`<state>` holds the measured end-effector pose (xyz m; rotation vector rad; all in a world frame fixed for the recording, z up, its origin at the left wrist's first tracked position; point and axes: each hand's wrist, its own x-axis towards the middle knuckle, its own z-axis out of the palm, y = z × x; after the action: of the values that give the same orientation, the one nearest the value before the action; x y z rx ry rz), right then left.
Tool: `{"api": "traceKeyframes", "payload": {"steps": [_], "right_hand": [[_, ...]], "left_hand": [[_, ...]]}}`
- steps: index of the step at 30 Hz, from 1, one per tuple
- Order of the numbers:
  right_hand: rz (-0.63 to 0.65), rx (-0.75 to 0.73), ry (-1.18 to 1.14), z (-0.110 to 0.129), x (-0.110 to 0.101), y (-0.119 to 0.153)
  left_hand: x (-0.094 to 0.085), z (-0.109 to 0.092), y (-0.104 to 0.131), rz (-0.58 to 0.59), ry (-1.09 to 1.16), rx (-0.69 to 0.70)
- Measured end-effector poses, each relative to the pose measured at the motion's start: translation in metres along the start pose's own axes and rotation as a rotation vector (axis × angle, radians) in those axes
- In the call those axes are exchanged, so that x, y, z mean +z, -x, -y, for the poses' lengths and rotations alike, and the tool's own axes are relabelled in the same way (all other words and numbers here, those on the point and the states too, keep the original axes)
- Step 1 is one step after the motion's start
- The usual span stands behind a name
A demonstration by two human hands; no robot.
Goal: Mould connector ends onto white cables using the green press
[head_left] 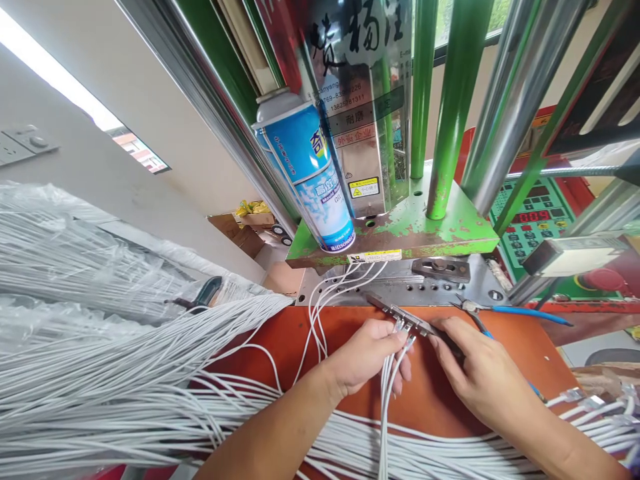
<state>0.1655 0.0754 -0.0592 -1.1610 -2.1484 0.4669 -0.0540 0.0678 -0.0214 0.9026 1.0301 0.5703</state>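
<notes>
My left hand (367, 357) is closed on several white cables (384, 407) near their clear plugs (411, 341). These plugs meet a narrow dark metal mould bar (395, 311) that slants above the orange surface; whether they sit fully in it I cannot tell. At the bar's right end, my right hand (483, 373) grips it between thumb and fingers. A pair of blue-handled cutters (530, 312) lies just beyond that hand. Other white cables (316, 313) run from the machine's metal bed (330, 290) down past my left wrist.
Bundled white cables (125, 373) spread across the left and front of the orange surface (525, 360). A blue spray can (313, 177) stands on the green press plate (425, 230). At right are a control panel (533, 223) and cable ends with clear plugs (593, 403).
</notes>
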Motion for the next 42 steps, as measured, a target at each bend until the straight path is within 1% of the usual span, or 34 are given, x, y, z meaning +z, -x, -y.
{"api": "traceKeyframes", "payload": {"steps": [4,8,12,17,20,23,27,30,33,36,39,42], "right_hand": [[-0.001,0.014,-0.023,0.001,-0.001,0.0],[0.027,-0.004,-0.036,0.003,0.001,0.002],[0.052,-0.051,-0.036,0.004,0.006,0.005],[0.039,-0.066,-0.015,0.004,0.008,0.007],[0.026,-0.068,-0.027,0.004,0.007,0.006],[0.021,-0.097,0.008,0.005,0.007,0.006],[-0.025,-0.199,0.137,0.008,0.007,0.002],[-0.022,-0.242,0.148,0.009,0.006,0.0],[0.029,-0.184,0.071,0.01,0.007,0.001],[0.033,-0.083,0.035,0.009,0.007,0.003],[-0.01,-0.045,0.019,0.005,0.005,0.004],[-0.008,-0.044,-0.006,0.003,0.003,0.003]], "left_hand": [[0.004,-0.001,0.003,-0.007,-0.027,0.02],[0.012,-0.001,0.003,-0.085,-0.093,0.048],[0.019,-0.001,0.002,-0.139,-0.154,0.027],[0.021,-0.001,0.004,-0.178,-0.164,0.015],[0.02,-0.001,0.004,-0.17,-0.188,0.011],[0.02,0.001,0.004,-0.166,-0.165,0.012],[0.024,0.004,0.003,-0.221,-0.066,-0.01],[0.025,0.005,0.002,-0.252,0.019,0.006],[0.024,0.006,0.002,-0.263,0.043,0.055],[0.02,0.006,0.003,-0.229,0.048,0.089],[0.016,0.005,0.004,-0.204,0.016,0.043],[0.013,0.002,0.004,-0.236,-0.066,-0.004]]}}
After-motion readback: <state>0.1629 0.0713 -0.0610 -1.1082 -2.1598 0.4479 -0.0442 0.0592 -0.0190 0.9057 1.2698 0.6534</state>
